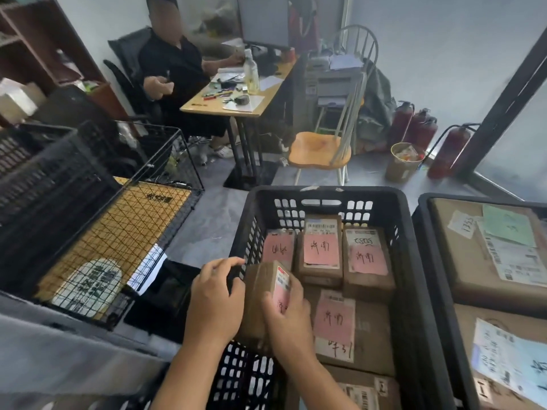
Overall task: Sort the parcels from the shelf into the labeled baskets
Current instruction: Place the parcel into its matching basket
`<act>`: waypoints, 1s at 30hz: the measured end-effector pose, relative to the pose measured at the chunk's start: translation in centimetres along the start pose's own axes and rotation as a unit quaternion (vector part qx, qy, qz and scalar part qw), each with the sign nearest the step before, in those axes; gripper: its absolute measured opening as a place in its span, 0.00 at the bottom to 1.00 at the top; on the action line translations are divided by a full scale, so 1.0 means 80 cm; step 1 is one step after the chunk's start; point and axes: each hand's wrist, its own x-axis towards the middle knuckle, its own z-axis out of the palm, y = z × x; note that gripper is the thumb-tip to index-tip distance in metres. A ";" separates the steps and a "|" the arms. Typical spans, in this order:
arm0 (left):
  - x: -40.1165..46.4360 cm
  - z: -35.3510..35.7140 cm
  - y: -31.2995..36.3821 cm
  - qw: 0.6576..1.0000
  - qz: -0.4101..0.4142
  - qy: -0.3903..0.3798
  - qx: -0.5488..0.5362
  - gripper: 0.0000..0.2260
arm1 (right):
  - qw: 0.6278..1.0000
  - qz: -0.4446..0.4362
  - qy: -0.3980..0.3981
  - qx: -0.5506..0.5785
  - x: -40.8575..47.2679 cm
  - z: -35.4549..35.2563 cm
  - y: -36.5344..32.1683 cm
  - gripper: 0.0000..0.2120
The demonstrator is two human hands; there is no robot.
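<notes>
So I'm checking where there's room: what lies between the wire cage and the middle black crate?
In the head view, mostly bare grey floor separates the wire cage from the middle black crate; nearer the camera, a dark object sits there.
</notes>
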 end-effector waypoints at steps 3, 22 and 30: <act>0.000 0.006 -0.004 1.000 -0.008 -0.008 -0.026 0.14 | 0.999 0.000 0.002 0.040 0.003 0.012 0.019 0.27; -0.005 0.022 -0.007 1.000 -0.008 -0.024 -0.012 0.13 | 0.992 0.005 0.034 -0.122 0.023 0.029 0.054 0.23; -0.004 0.024 -0.011 1.000 -0.010 -0.028 0.004 0.13 | 0.962 -0.084 0.020 -0.260 0.040 0.021 0.050 0.28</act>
